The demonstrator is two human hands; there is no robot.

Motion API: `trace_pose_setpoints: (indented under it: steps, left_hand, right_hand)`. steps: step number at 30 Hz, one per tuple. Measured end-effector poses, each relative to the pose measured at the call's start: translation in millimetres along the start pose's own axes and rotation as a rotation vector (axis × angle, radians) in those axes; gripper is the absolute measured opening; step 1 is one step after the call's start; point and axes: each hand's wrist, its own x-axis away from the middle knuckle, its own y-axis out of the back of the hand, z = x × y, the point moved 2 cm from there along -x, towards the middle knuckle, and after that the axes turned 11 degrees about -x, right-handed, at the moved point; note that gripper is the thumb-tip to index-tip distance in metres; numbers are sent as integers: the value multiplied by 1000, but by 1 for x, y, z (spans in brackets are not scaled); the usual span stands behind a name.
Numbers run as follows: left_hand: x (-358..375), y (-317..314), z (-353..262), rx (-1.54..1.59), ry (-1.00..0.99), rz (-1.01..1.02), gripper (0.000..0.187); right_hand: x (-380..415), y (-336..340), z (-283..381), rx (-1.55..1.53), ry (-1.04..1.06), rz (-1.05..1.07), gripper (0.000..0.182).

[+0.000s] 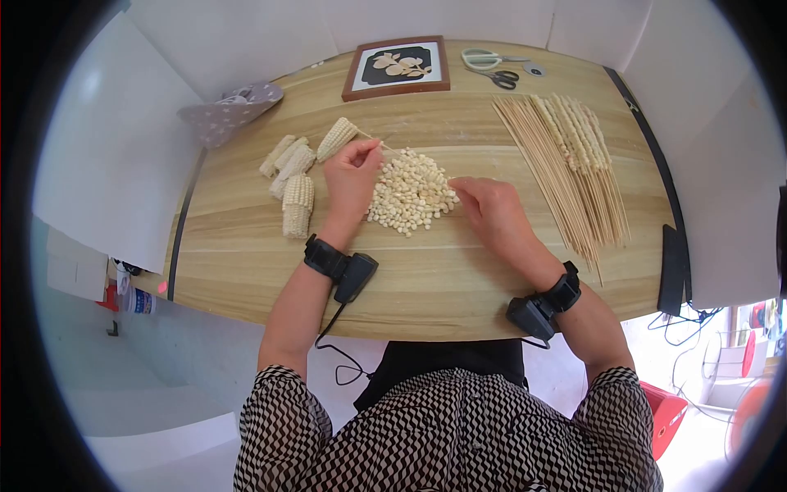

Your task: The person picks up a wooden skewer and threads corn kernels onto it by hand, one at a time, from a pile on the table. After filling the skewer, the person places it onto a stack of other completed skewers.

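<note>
In the head view, we see the left hand point(349, 182) above the left side of a heap of corn kernels point(411, 193), which lies near the middle of the table point(426, 291). Its thumb and forefinger pinch a thin stick point(392, 149), which points over the kernels. The right hand point(494, 211) is at the right edge of the heap, with the tips of its thumb and forefinger brought together; we cannot tell whether a kernel is between them. To the left of the left hand we notice several corn cobs point(297, 205), some of them partly bare. On the right side lie many bare skewers point(548, 176), and beside them are skewers threaded with kernels point(578, 135). At the far side we find a framed picture point(351, 80), and to its right, scissors with black handles point(506, 79).
</note>
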Motion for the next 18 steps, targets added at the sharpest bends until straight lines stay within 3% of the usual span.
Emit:
trace_pose_setpoints:
  steps: [9, 16, 18]
  left_hand:
    - [24, -27, -13, 75, 27, 270, 14]
    - [24, -26, -19, -14, -3, 231, 18]
    - [13, -14, -11, -92, -50, 90, 18]
  right_hand:
    - [0, 1, -3, 5, -2, -38, 14]
    - [-1, 0, -5, 6, -20, -46, 14]
    - [0, 0, -6, 4, -20, -67, 14]
